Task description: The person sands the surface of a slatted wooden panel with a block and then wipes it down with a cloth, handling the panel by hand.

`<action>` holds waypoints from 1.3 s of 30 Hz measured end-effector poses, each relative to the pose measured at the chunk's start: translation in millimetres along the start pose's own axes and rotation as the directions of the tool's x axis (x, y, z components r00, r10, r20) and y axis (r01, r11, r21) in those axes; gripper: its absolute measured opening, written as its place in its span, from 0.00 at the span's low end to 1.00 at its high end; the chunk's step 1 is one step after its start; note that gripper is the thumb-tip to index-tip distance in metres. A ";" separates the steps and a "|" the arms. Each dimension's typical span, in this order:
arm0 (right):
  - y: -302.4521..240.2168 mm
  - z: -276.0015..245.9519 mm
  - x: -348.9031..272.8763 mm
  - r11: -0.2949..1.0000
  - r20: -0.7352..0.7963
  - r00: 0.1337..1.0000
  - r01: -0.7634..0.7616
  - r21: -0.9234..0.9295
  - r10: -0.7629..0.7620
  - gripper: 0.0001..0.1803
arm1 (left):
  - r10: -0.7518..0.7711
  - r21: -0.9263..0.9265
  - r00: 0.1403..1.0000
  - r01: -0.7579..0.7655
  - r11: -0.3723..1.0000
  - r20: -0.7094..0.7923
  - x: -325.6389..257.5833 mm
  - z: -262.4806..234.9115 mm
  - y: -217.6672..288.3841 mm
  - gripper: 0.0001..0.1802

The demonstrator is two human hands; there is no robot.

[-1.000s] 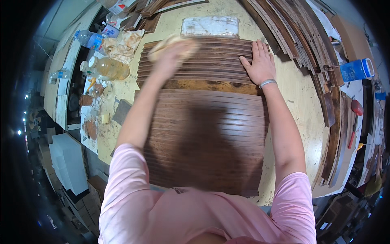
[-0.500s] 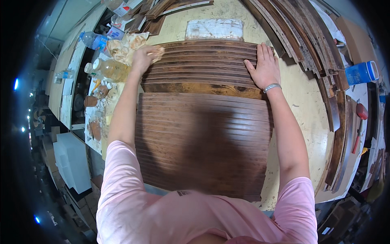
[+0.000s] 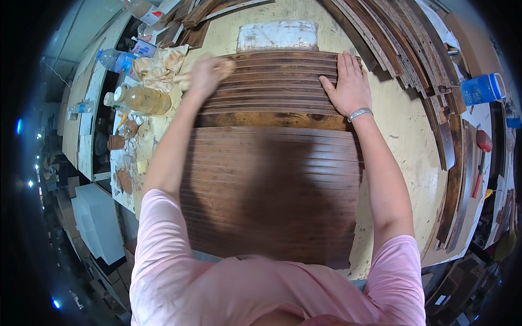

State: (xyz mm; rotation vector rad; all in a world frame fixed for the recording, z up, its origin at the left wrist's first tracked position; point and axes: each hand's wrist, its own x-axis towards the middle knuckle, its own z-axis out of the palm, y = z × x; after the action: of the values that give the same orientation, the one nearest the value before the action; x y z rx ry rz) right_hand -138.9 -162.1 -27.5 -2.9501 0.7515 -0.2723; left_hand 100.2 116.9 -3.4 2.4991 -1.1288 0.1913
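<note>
My left hand (image 3: 203, 79), smeared by motion, grips a pale stained rag (image 3: 225, 68) at the far left end of a stack of dark brown grooved wooden slats (image 3: 277, 81). With its fingers stretched out, my right hand (image 3: 350, 91) lies flat on the far right end of the same slats. A bracelet (image 3: 359, 114) circles that wrist. Closer to me, a second set of brown slats (image 3: 250, 152) lies side by side, partly under my shadow. Between the two sets runs a wider, mottled brown band (image 3: 272, 120) of wood.
A white wrapped block (image 3: 278, 36) sits behind the slats. Left are a crumpled stained cloth (image 3: 163, 64), a jar of yellowish liquid (image 3: 145, 100) and plastic bottles (image 3: 111, 58). Long boards (image 3: 399, 49) line the right, with a blue jug (image 3: 481, 89) and a red-handled tool (image 3: 480, 163) beyond.
My left hand has moved right with the rag along the far slats. My right hand keeps its place on the slats, while the whole view has shifted slightly.
</note>
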 end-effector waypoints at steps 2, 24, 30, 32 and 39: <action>-3.1 -1.4 1.0 1.000 0.006 1.000 0.005 0.016 -0.005 0.46 | 0.249 -0.177 0.967 -0.253 0.951 -0.044 23.1 39.7 61.4 0.09; 42.5 9.0 -9.0 0.320 0.213 0.967 -0.248 0.914 0.140 0.66 | 0.321 -0.206 0.945 -0.326 0.923 -0.058 60.7 99.7 207.8 0.05; 52.3 19.5 -9.9 0.246 0.161 0.976 -0.194 0.950 0.147 0.56 | 0.360 -0.197 0.933 -0.349 0.916 0.022 73.3 104.8 226.9 0.07; 54.7 20.0 -9.5 0.242 0.135 0.981 -0.166 0.956 0.139 0.56 | 0.191 -0.307 0.975 -0.147 0.940 0.118 63.7 85.9 208.1 0.05; 45.7 22.2 -7.8 -0.023 0.145 0.984 -0.143 0.989 0.104 0.51 | 0.369 -0.237 0.923 -0.384 0.893 -0.106 76.9 117.6 254.7 0.08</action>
State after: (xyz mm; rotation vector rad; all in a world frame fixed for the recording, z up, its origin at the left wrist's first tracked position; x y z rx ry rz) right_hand -162.6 -197.5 -56.2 -1.3743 0.4260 -0.4841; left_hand -42.5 -136.4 -15.0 2.0211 -1.5041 0.2081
